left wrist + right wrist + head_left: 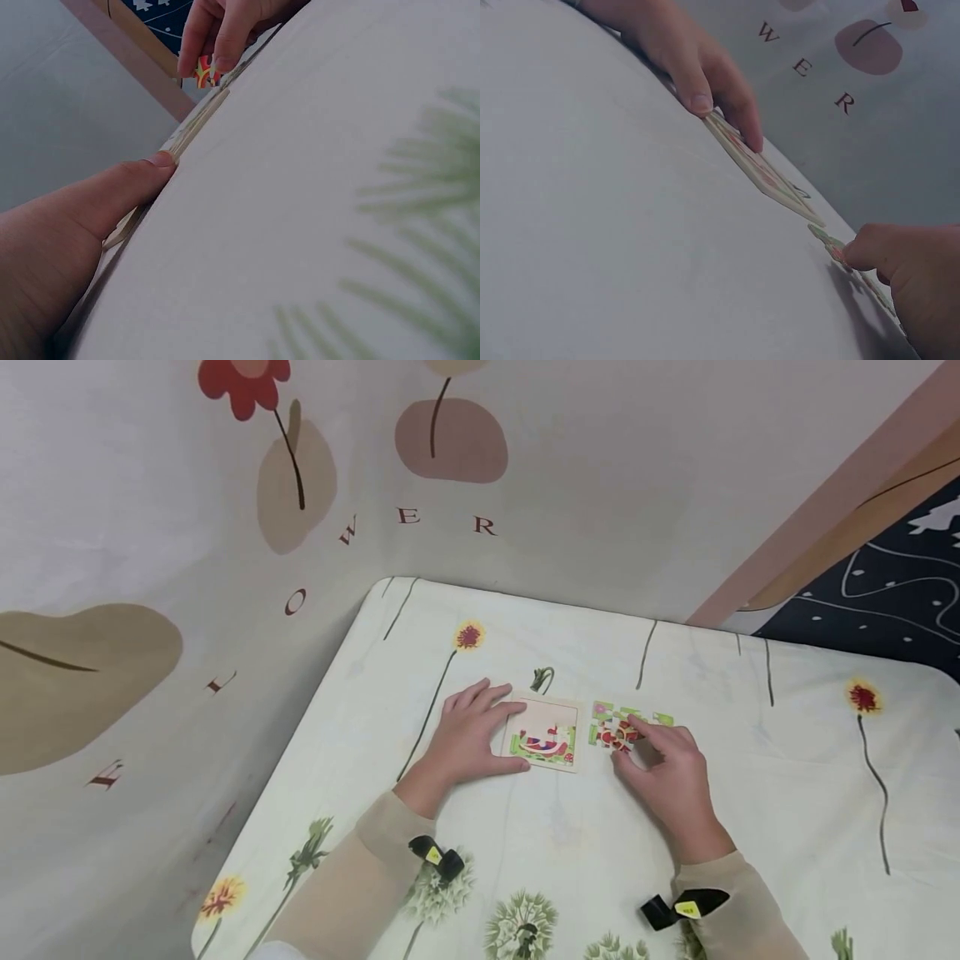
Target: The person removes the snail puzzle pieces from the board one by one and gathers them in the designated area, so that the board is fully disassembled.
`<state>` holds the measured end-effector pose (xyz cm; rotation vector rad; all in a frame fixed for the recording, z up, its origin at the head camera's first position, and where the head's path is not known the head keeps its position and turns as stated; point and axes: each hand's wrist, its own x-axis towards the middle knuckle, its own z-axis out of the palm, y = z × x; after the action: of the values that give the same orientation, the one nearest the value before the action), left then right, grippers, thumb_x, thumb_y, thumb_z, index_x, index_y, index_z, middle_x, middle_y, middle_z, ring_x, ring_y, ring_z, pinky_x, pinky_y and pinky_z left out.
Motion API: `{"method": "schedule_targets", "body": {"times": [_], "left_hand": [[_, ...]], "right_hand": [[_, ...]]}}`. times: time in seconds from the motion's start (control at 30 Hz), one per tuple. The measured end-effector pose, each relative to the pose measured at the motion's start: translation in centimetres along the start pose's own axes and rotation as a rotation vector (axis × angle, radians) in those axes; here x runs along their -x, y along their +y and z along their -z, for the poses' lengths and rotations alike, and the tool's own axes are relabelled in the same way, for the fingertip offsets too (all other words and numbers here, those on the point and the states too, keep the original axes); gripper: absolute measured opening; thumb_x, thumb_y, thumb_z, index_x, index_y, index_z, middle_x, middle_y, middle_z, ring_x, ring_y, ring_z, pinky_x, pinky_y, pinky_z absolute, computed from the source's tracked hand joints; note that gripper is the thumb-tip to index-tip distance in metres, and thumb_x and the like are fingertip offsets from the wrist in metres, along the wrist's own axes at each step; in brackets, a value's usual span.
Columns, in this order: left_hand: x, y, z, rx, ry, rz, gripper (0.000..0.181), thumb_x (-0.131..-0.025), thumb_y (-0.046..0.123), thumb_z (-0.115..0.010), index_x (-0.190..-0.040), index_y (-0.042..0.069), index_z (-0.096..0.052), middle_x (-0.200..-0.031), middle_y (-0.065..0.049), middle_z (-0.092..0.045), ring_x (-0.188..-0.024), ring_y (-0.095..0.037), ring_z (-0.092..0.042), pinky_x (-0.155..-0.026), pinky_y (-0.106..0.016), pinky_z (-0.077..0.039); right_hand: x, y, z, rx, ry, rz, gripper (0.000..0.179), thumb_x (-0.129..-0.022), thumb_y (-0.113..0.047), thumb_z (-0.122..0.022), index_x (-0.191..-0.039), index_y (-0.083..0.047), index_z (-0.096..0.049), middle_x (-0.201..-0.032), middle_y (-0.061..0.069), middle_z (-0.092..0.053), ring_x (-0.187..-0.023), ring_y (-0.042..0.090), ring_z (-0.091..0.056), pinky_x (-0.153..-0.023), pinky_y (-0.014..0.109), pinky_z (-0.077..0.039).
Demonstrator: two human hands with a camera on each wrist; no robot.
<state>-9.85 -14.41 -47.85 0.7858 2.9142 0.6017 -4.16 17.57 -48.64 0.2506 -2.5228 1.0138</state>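
Note:
A square wooden puzzle board lies on the cloth, its lower part filled with colourful pieces and its upper part bare. My left hand rests along the board's left side with spread fingers, thumb by the near corner. To the right of the board is a cluster of loose jigsaw pieces, mostly green and red. My right hand is over that cluster and pinches a red, yellow and green puzzle piece between thumb and fingers. In the right wrist view, the right hand's fingers partly cover the pieces.
A pale cloth with printed flowers covers the table. Behind and to the left hangs a light curtain with printed letters, and a dark patterned fabric is at the far right. Both wrists wear small black cameras.

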Motion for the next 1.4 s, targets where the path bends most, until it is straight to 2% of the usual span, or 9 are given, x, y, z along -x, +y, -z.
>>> {"method": "schedule_targets", "body": {"times": [0.17, 0.37, 0.57, 0.9, 1.13, 1.27, 1.4], "left_hand": [[0.1, 0.0, -0.1, 0.001, 0.006, -0.001, 0.090, -0.078, 0.075, -0.081, -0.154, 0.030, -0.058, -0.169, 0.001, -0.038, -0.159, -0.031, -0.022, -0.117, -0.060, -0.027], [0.1, 0.0, -0.2, -0.003, 0.008, 0.000, 0.090, -0.079, 0.074, -0.081, -0.154, 0.030, -0.059, -0.169, 0.002, -0.038, -0.159, -0.031, -0.022, -0.117, -0.060, -0.026], [0.0, 0.2, 0.0, -0.003, -0.004, 0.001, 0.090, -0.079, 0.075, -0.081, -0.154, 0.030, -0.058, -0.169, 0.001, -0.038, -0.159, -0.032, -0.022, -0.117, -0.060, -0.026], [0.2, 0.3, 0.3, 0.004, -0.010, 0.010, 0.090, -0.079, 0.073, -0.082, -0.154, 0.029, -0.058, -0.169, 0.001, -0.038, -0.159, -0.032, -0.022, -0.118, -0.060, -0.026], [0.2, 0.1, 0.1, -0.001, -0.005, 0.004, 0.090, -0.079, 0.074, -0.081, -0.154, 0.030, -0.058, -0.169, 0.001, -0.038, -0.159, -0.032, -0.022, -0.117, -0.060, -0.026], [0.3, 0.1, 0.0, -0.001, -0.003, 0.003, 0.090, -0.079, 0.074, -0.081, -0.154, 0.030, -0.058, -0.169, 0.001, -0.038, -0.159, -0.032, -0.023, -0.117, -0.061, -0.027], [0.3, 0.1, -0.1, -0.003, 0.004, 0.003, 0.090, -0.079, 0.075, -0.080, -0.154, 0.030, -0.058, -0.169, 0.001, -0.038, -0.159, -0.032, -0.023, -0.117, -0.061, -0.027]], "right_hand": [[0.0, 0.1, 0.1, 0.009, -0.043, -0.016, 0.049, -0.079, -0.002, -0.091, -0.125, 0.001, -0.077, -0.112, 0.017, -0.077, -0.096, 0.027, -0.057, -0.081, 0.033, -0.043], [0.0, 0.0, 0.0, 0.018, -0.058, -0.037, 0.046, -0.082, 0.001, -0.083, -0.127, 0.003, -0.075, -0.109, 0.019, -0.072, -0.101, 0.036, -0.051, -0.085, 0.045, -0.038], [0.0, 0.0, 0.0, 0.056, -0.070, -0.064, 0.043, -0.083, -0.003, -0.079, -0.126, 0.002, -0.075, -0.107, 0.020, -0.065, -0.106, 0.042, -0.047, -0.088, 0.051, -0.033], [-0.1, -0.3, 0.0, 0.079, -0.111, -0.134, 0.037, -0.086, -0.007, -0.077, -0.123, -0.002, -0.078, -0.111, 0.018, -0.064, -0.107, 0.040, -0.046, -0.087, 0.050, -0.035], [-0.1, -0.4, -0.1, 0.067, -0.084, -0.144, 0.037, -0.087, -0.008, -0.078, -0.124, 0.000, -0.076, -0.112, 0.019, -0.065, -0.106, 0.041, -0.046, -0.087, 0.049, -0.035], [0.1, -0.5, -0.5, 0.019, -0.044, -0.123, 0.037, -0.086, -0.007, -0.077, -0.122, 0.001, -0.076, -0.109, 0.018, -0.064, -0.105, 0.040, -0.046, -0.085, 0.048, -0.035], [-0.1, -1.1, -1.3, -0.011, -0.021, -0.035, 0.036, -0.085, -0.008, -0.076, -0.121, 0.001, -0.077, -0.104, 0.016, -0.063, -0.101, 0.039, -0.046, -0.083, 0.046, -0.034]]}}
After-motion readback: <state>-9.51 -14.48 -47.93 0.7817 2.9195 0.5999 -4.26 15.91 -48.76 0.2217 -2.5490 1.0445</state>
